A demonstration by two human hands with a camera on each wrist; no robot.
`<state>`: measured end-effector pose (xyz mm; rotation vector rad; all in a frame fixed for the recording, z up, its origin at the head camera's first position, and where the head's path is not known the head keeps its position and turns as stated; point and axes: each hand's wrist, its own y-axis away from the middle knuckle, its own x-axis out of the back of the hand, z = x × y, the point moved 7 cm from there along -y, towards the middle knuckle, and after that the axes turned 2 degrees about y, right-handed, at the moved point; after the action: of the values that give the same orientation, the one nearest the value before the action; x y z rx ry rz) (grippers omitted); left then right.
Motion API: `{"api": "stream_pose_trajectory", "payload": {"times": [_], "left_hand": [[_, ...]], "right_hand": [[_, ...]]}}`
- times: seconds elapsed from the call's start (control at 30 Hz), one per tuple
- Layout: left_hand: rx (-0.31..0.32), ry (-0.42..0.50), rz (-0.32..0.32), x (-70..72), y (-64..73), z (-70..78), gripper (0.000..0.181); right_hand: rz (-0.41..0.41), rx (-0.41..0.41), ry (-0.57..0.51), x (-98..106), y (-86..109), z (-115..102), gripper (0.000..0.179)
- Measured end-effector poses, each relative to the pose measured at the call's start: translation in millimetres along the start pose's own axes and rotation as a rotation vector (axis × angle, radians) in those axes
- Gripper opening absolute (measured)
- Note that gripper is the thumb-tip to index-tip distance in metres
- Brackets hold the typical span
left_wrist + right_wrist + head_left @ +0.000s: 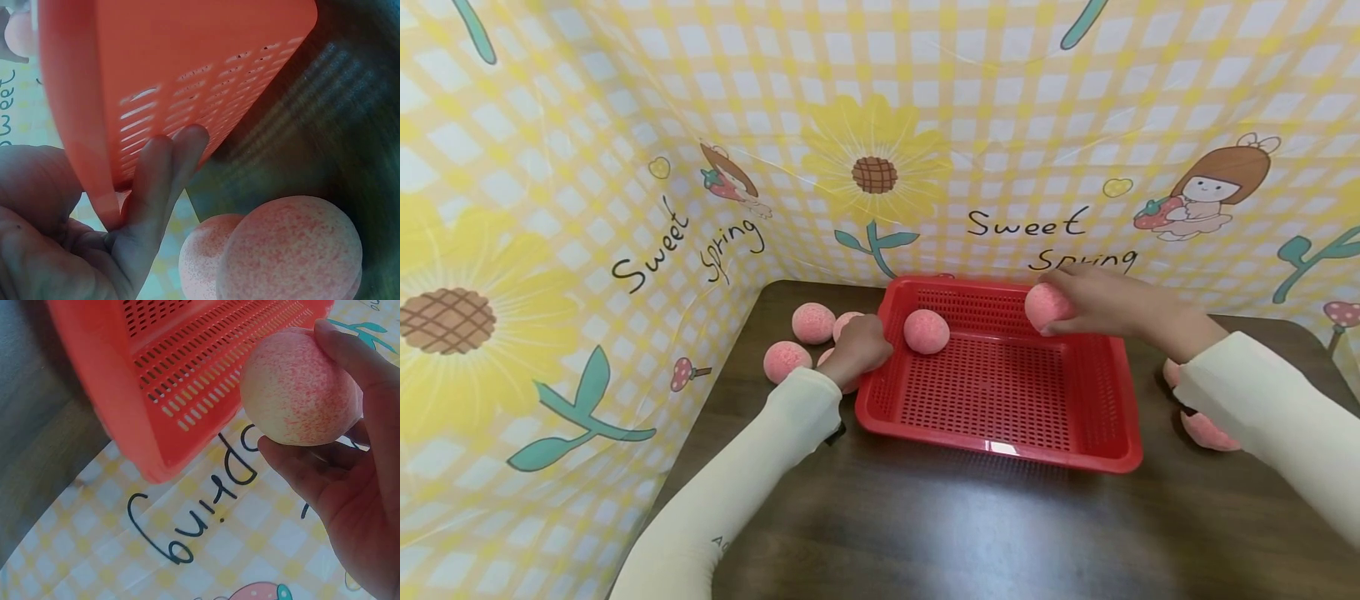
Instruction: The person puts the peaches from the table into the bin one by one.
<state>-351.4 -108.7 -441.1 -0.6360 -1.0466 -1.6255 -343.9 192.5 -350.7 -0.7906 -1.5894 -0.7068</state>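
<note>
A red plastic basket point(1086, 461) with slotted walls stands on the table. My left hand point(863, 343) grips its left rim. In the left wrist view, fingers point(153, 181) lie along the basket's outer wall point(187, 31) and the thumb is across the rim. Over the back right part of the basket, my right hand point(1105, 298) holds a pink peach point(1047, 308). The right wrist view shows that peach point(300, 387), yellowish on one side, between thumb and fingers. Another peach point(927, 332) lies inside the basket at the back left.
Several peaches point(787, 362) are on the dark table point(955, 533) left of the basket, some partly behind the left hand. To the right, more peaches point(1208, 431) are partly hidden by the right sleeve point(1262, 408). A yellow checked cloth point(985, 92) hangs behind and at left.
</note>
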Motion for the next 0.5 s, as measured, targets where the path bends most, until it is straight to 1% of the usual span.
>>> {"api": "stream_pose_trajectory", "payload": {"times": [0.17, 0.3, 0.5], "left_hand": [[0.013, 0.039, -0.003, -0.1, 1.1, -0.6, 0.008], [0.023, 0.052, -0.008, -0.4, 1.2, -1.5, 0.008], [0.020, 0.050, -0.004, -0.3, 1.2, -1.1, 0.006]], "right_hand": [[-0.025, 0.005, 0.041, -3.6, -8.3, -8.7, 0.070], [-0.037, 0.010, 0.064, -6.4, -14.4, -14.4, 0.072], [-0.073, -0.009, 0.047, -10.7, -21.7, -19.3, 0.070]]}}
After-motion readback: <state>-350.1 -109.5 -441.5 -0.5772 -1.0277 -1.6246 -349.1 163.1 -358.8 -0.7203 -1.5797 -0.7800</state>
